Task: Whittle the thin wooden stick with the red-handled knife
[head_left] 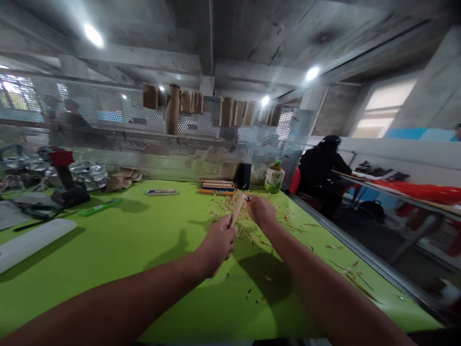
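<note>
My left hand [216, 244] is closed around the lower end of a pale flat wooden strip [237, 207], which points up and away from me over the green table [144, 240]. At the strip's upper end, my right hand [262, 211] is closed on a small object with a bit of metal and red showing. Its fingers hide most of that object, so I cannot tell its kind. Beneath and beyond both hands, wood shavings [224, 203] lie scattered, with longer curled slivers [360, 284] toward the right edge.
Behind the hands stand a green-capped bottle [274, 178], a black box [244, 176] and stacked flat cases [217, 187]. A red-and-black power drill [64, 168], green level [102, 206] and white bar [38, 244] lie left. A perforated metal screen [154, 144] backs the table; a person [321, 166] sits right.
</note>
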`<control>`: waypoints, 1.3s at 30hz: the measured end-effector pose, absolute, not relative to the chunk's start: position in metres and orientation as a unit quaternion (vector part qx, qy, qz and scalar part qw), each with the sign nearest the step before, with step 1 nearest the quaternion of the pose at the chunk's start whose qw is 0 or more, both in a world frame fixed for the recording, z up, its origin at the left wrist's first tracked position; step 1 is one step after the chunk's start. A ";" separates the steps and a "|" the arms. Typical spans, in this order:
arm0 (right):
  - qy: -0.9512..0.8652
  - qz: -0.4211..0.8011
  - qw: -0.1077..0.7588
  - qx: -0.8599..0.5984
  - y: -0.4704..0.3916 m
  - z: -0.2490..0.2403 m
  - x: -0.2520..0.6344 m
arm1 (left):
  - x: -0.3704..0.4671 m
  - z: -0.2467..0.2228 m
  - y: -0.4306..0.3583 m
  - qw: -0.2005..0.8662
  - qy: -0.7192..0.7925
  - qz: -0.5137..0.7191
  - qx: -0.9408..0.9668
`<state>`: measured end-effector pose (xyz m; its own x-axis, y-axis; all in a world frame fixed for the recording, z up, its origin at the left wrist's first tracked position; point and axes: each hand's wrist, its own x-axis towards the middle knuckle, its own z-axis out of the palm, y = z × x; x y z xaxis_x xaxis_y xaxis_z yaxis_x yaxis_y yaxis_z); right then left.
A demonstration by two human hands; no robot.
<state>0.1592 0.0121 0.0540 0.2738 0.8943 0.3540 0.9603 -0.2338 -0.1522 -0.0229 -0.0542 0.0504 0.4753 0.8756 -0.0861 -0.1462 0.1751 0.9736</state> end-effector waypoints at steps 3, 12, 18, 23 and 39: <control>-0.561 -0.082 0.186 -0.802 0.013 0.054 0.177 | -0.022 0.049 -0.051 0.664 0.337 0.388 0.543; -0.706 -0.116 0.117 -0.689 -0.008 0.051 0.114 | -0.030 0.051 -0.023 0.655 0.350 0.437 0.507; -0.716 -0.139 0.108 -0.676 -0.012 0.052 0.112 | -0.027 0.046 -0.024 0.678 0.308 0.426 0.515; -0.715 -0.138 0.110 -0.677 -0.013 0.052 0.112 | -0.026 0.047 -0.023 0.720 0.273 0.422 0.480; -0.715 -0.137 0.104 -0.678 -0.009 0.054 0.108 | -0.018 0.055 -0.033 0.683 0.332 0.465 0.454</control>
